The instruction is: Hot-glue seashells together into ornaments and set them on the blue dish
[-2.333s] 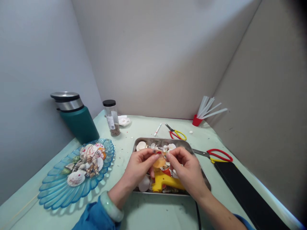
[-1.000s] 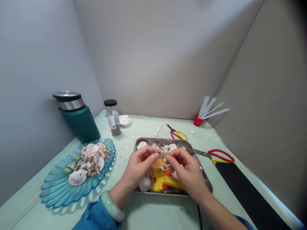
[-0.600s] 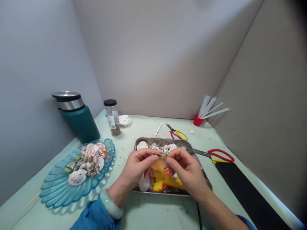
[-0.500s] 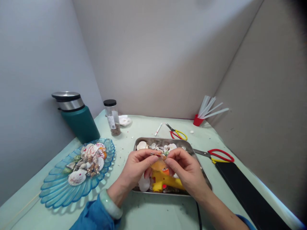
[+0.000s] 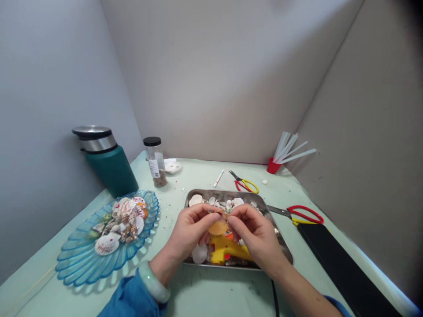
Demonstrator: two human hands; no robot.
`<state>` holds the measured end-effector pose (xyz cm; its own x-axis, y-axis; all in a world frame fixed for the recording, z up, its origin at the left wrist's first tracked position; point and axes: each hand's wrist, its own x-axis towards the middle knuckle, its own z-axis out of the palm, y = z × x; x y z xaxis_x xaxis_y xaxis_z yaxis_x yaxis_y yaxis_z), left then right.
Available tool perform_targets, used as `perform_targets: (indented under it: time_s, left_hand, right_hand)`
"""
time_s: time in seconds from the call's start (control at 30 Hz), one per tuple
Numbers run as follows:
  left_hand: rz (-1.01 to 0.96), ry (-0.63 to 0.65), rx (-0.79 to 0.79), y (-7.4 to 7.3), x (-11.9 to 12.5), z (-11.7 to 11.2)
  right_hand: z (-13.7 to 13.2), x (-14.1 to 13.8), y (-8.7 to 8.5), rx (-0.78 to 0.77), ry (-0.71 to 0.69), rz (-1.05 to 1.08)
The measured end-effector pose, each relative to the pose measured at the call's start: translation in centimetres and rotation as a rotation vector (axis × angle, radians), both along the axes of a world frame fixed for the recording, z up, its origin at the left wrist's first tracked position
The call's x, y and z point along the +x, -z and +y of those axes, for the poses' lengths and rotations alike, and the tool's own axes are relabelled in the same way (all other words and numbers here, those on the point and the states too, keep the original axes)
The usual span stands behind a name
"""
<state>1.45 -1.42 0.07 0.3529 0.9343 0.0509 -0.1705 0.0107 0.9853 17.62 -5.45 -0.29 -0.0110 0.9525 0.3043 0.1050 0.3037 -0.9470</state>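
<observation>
Glue gun [image 5: 231,250] in tray [image 5: 228,194], plate [image 5: 79,259] to left

We are holding a rounded, translucent orange piece [image 5: 218,227] above the metal tray [image 5: 224,193], its upper edge partly hidden.

no words or numbers can be read; the white label [image 5: 153,167] on the jar [image 5: 155,153] carries dark print and a barcode-like block, too small to make out.

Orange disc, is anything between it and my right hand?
Nothing visible stands between the orange disc and your right hand, whose fingers are at its upper right; contact is too small to tell. The yellow tool lies below, in the tray.
</observation>
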Motion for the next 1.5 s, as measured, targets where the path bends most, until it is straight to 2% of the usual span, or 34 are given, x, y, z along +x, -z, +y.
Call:
perform_targets:
  time_s: [0.23,0.47,0.63,0.97,1.1,1.27,1.5]
  left_hand:
    - [0.019,0.037,-0.014,-0.08,0.16,-0.01]
    - [0.02,-0.016,0.002,-0.12,0.23,-0.09]
    - [0.011,-0.025,-0.009,-0.18,0.04,-0.1]
    - [-0.007,0.04,-0.027,-0.13,-0.13,-0.06]
    - [0.006,0.054,-0.03,-0.03,-0.01,0.02]
    - [0.022,0.1,-0.024,0.14,0.28,0.12]
    - [0.01,-0.008,0.036,0.27,0.28,0.11]
  right_hand:
    - [0.16,-0.14,0.19,0.019,0.08,-0.057]
    - [-0.22,-0.29,-0.14,0.102,0.119,-0.213]
    - [-0.3,-0.3,-0.08,0.09,0.091,-0.176]
    - [-0.38,-0.03,-0.28,0.101,0.013,-0.128]
    - [-0.07,0.07,-0.17,0.057,-0.002,-0.093]
    - [0.31,0.18,0.19,0.057,0.069,-0.094]
    - [0.07,-0.02,0.19,0.169,0.138,-0.233]
